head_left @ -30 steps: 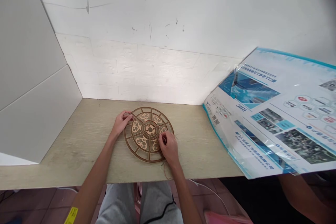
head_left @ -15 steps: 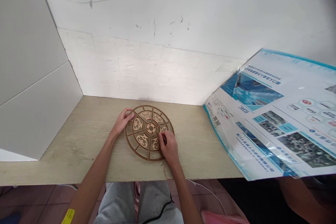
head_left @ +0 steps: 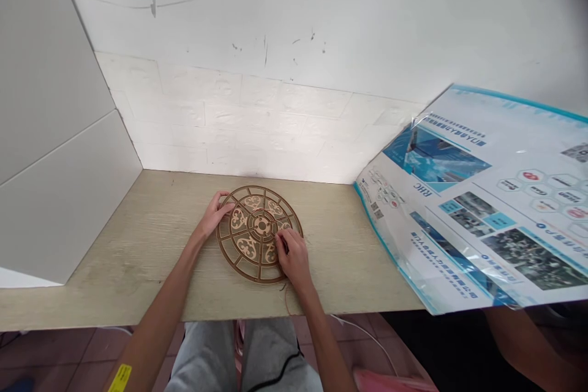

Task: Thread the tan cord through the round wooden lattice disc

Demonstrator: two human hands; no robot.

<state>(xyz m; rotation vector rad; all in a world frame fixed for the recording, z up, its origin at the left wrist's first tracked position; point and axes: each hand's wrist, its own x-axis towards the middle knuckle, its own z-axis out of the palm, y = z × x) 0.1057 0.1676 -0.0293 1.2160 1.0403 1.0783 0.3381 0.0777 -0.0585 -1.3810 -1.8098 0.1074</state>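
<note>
A round wooden openwork disc, with dark rings, spokes and pale scroll-shaped inlays, lies on the table in front of me. My left hand grips its upper left rim, the thumb on top. Over the disc's right half, my right hand is closed in a pinch, and what sits between its fingertips is hidden. A thin brownish thread trails on the table beside my right wrist, down toward the front edge.
The narrow wooden table meets a white wall behind. A grey panel stands at the left. On the right leans a large printed poster board, overhanging the front edge. A person's arm shows below it.
The view has shifted slightly. Both hands stay at the same places on the disc, with only a very small shift of the right fingers.
</note>
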